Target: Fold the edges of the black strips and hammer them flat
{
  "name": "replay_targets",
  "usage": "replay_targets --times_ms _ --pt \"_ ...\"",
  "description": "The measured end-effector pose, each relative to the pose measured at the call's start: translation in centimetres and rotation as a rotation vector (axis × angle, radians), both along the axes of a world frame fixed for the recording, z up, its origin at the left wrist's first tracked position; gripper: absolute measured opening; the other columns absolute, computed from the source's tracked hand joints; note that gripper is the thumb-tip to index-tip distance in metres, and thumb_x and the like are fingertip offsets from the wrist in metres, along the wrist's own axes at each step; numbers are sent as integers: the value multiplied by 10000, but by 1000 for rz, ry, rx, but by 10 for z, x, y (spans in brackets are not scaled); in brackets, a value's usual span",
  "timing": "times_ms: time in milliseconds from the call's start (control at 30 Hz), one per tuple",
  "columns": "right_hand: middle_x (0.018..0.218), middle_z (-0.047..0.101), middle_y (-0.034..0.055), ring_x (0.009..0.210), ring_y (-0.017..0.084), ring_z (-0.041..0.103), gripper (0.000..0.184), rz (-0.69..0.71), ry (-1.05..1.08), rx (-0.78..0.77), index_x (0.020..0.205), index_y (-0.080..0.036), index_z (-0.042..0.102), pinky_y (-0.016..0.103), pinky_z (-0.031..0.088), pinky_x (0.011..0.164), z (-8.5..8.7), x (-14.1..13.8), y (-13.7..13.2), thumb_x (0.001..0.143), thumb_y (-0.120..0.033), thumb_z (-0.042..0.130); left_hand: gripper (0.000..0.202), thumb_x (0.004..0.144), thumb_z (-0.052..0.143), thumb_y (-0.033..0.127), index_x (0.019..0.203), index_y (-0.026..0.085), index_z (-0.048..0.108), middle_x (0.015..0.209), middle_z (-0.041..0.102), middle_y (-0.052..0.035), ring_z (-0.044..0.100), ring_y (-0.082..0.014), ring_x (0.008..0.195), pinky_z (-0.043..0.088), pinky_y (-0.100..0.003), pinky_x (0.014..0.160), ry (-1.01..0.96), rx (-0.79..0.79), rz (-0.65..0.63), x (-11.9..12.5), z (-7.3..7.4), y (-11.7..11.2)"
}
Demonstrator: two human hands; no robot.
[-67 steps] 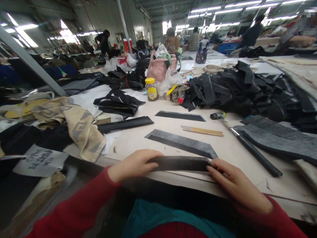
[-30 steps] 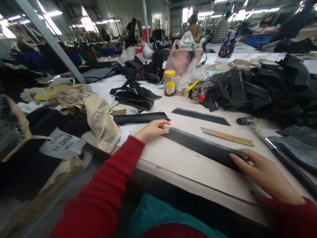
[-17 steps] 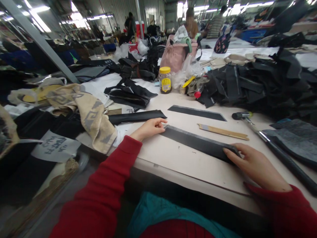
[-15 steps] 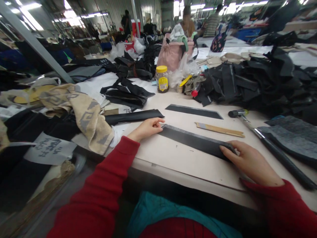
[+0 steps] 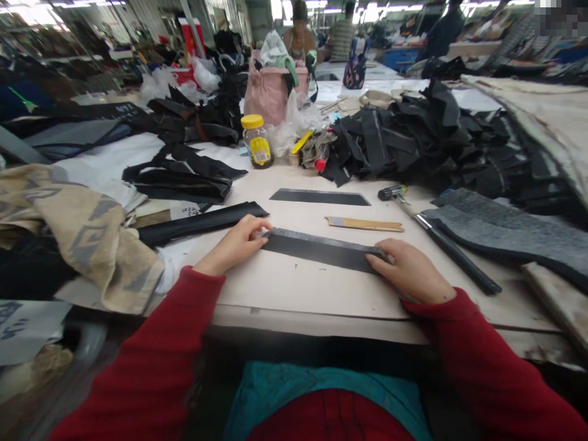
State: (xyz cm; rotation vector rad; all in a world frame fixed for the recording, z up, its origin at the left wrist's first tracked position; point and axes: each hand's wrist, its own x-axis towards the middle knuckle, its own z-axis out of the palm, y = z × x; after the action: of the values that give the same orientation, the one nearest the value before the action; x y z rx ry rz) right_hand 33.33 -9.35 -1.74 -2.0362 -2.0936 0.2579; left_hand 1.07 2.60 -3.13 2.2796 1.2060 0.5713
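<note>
Strip of dark fabric [image 5: 316, 251] lies on our pale tabletop [image 5: 280, 291], left hand [image 5: 234, 246] and right hand [image 5: 412, 269] nearly closed, pinching its ends; we judge it light, pliable, best gripped there.

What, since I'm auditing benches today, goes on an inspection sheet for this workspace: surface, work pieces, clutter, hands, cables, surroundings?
Surface: pale work surface, small dark marks on it.
Work pieces: dark strip nearest the person; similar strip farther off.
Clutter: wooden stick, hammer, yellow-lidded jar, patterned cloth, heap of dark pieces.
Hands: left hand at the dark strip's left end, right hand on its right end; gripping or pressing unclear.
Cables: nothing seen.
Surroundings: pink bag beyond the jar, people in the background.
</note>
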Motion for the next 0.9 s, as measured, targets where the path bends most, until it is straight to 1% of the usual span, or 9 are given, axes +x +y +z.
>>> replay_targets --times_ms 133,300,400,500,600,667,733,800,900 --pt "720 556 46 707 178 496 215 40 -31 7 700 -189 531 282 342 637 2 -1 -1 819 -341 437 153 767 512 250 884 199 596 914 439 -3 486 -111 698 420 -250 658 10 -15 -23 1 1 0" --pt "729 563 55 722 183 508 223 49 -105 32 676 -181 515 291 354 663 2 -4 -2 829 -327 445 172 776 480 266 835 189 623 928 450 -20 505 -140 773 434 -270 696 45 -23 -48 2 3 0" --pt "759 578 65 743 193 521 221 61 -155 52 680 -177 519 304 362 681 0 -5 -2 830 -327 455 211 793 455 279 849 190 638 936 463 -27 510 -155 839 431 -282 765 90 1 -89 1 6 2" --pt "849 587 78 793 201 531 201 80 -152 86 713 -171 541 312 379 708 -1 -4 -3 833 -313 466 261 820 422 306 913 205 644 966 485 -31 507 -161 896 417 -281 826 176 13 -158 -2 10 5" --pt "978 572 105 874 230 527 202 44 -136 169 871 -154 576 335 396 726 -2 1 -9 809 -337 521 317 840 377 302 1014 228 632 1005 508 -36 504 -169 926 405 -283 852 280 34 -232 -7 15 6" --pt "1047 554 124 918 252 517 326 23 -124 228 1048 -143 553 356 403 735 -3 5 -16 791 -343 551 336 850 357 289 1056 244 619 1016 523 -37 504 -177 940 397 -291 864 332 72 -263 -9 18 5" --pt "1050 556 117 914 246 517 314 60 -105 250 1095 -163 556 362 402 743 -6 7 -24 810 -292 528 326 854 361 281 1056 254 616 1019 533 -36 506 -186 937 397 -303 856 385 127 -269 -8 21 4" --pt "979 576 97 861 223 523 224 111 -90 237 1009 -189 615 353 399 737 -9 6 -33 840 -224 472 288 849 389 282 992 246 637 993 542 -40 508 -197 900 404 -320 821 460 197 -263 -2 25 2" --pt "890 586 90 797 206 520 251 109 -89 222 971 -187 650 343 397 711 -14 1 -44 856 -171 427 238 841 432 276 812 194 654 889 551 -58 497 -204 814 410 -329 755 548 297 -256 24 34 -5"
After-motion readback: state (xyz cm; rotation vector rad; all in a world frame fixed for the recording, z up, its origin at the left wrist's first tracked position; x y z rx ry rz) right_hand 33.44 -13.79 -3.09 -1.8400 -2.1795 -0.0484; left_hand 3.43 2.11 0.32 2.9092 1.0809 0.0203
